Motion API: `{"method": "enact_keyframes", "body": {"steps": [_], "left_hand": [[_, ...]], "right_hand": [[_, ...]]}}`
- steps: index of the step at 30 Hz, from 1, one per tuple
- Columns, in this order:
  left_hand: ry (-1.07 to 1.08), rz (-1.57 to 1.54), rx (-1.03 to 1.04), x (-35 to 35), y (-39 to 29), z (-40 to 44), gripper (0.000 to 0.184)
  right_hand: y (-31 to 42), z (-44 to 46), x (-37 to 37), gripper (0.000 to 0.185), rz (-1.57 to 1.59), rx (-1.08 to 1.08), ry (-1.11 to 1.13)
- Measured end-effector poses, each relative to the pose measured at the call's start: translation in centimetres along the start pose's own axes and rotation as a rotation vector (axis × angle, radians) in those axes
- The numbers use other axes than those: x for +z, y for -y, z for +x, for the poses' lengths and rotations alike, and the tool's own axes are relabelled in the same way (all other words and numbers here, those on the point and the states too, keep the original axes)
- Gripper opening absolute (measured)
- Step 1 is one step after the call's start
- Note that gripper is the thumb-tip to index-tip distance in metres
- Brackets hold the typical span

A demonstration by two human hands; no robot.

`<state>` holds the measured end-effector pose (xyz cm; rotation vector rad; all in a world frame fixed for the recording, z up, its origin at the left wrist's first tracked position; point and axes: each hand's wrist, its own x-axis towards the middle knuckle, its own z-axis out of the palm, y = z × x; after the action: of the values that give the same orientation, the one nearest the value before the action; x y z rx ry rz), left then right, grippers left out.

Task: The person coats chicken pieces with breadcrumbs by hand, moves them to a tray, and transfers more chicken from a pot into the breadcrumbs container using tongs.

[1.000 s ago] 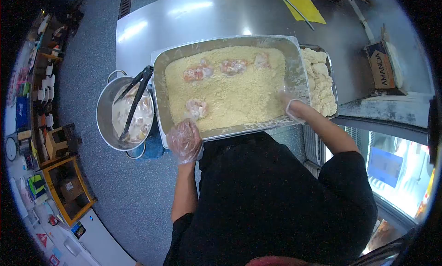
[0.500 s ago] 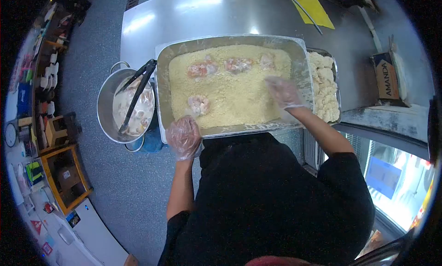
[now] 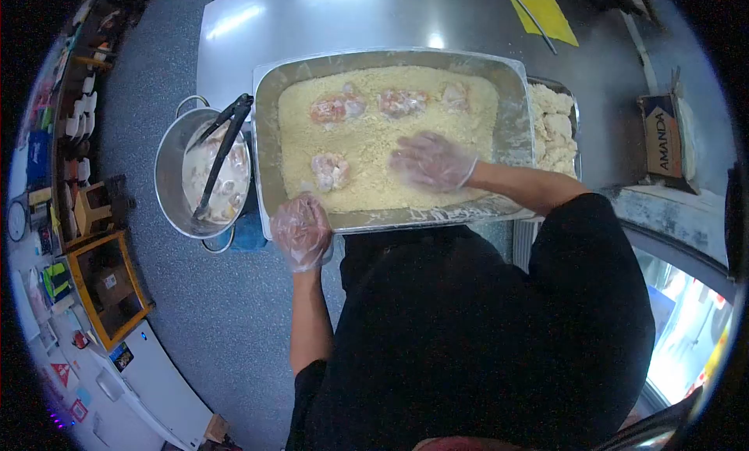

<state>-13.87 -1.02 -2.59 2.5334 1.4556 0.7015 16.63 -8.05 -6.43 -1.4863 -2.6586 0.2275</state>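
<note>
A large metal pan holds pale yellow crumbs with several raw meat pieces on them. Three pieces lie along the far side, one of them a pinkish piece; another piece rests at the near left. My left hand, in a clear plastic glove, is closed over the pan's near left corner. My right hand, gloved too, lies spread on the crumbs right of centre, fingers pointing left. Its fingertips are slightly blurred.
Left of the pan, a metal pot holds meat in white liquid, with black tongs across it. A tray of coated pieces is at the right. Farther off are a yellow cloth and a cardboard box on the steel table.
My right hand has moved left from the pan's right edge onto the crumbs. My left hand stays at the near left corner. The view has shifted slightly.
</note>
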Motion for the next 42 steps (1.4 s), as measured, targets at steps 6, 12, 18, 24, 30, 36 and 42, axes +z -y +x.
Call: {"method": "enact_keyframes", "body": {"steps": [6, 12, 18, 24, 30, 36, 42], "left_hand": [[0.046, 0.061, -0.009, 0.1, -0.1, -0.1, 0.009], [0.067, 0.053, -0.016, -0.3, -0.6, 0.4, 0.009], [0.035, 0.057, 0.015, 0.0, -0.2, 0.0, 0.009], [-0.001, 0.074, 0.045, 0.4, 0.2, -0.3, 0.008], [0.053, 0.022, -0.014, -0.4, -0.5, 0.2, 0.008], [0.008, 0.016, 0.031, -0.5, -0.5, 0.2, 0.01], [-0.039, -0.025, 0.04, 0.0, 0.1, -0.2, 0.012]], "right_hand": [[-2.5, 2.8, 3.0, 0.048, -0.002, -0.067, 0.052], [-2.8, 2.4, 3.6, 0.051, 0.155, -0.088, 0.101], [-1.6, 0.1, 1.1, 0.054, 0.091, -0.077, 0.136], [-2.0, -0.4, 1.5, 0.047, 0.115, -0.099, -0.086], [-5.4, -9.2, 1.0, 0.044, 0.136, 0.875, 0.467], [0.0, -5.8, -1.6, 0.053, 2.107, 1.388, -0.012], [-0.1, -2.4, 3.5, 0.068, 1.859, 1.345, -0.043]]}}
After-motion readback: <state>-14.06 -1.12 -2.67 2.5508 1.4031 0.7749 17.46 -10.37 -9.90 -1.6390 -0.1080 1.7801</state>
